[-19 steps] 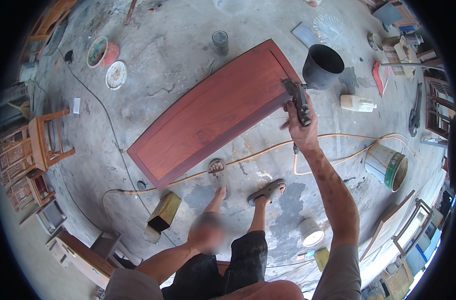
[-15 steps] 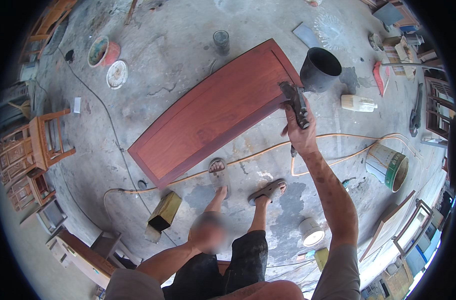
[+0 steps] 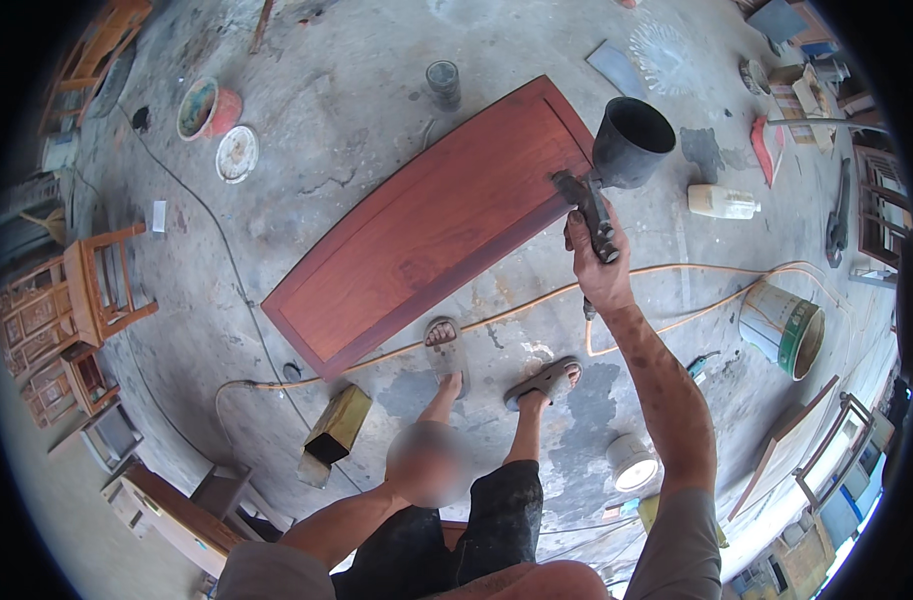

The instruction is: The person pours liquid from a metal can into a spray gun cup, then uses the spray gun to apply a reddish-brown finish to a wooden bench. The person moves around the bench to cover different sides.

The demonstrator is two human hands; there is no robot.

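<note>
My right hand (image 3: 603,262) is closed round the handle of a dark spray gun (image 3: 588,208). A black cup (image 3: 626,165) is joined to the gun's side, its mouth showing. An orange-tan air hose hangs from the handle's lower end. The gun's nose is over the right end of a reddish-brown wooden panel (image 3: 426,235) with one curved long edge and a framed border. Whether the gun touches the panel I cannot tell. Close to my knee is my left hand (image 3: 428,465), smeared by a blur that hides its fingers.
The hose (image 3: 521,308) runs across the concrete floor past my sandalled feet. A square metal tin (image 3: 341,420) stands left of them. To the right are a tipped bucket (image 3: 776,325), a white tub (image 3: 631,463) and a plastic bottle (image 3: 721,202). Wooden chairs (image 3: 86,285) line the left.
The spray gun and its cup have shifted slightly left against the panel, with my right hand still round the handle. My left hand stays by the knee.
</note>
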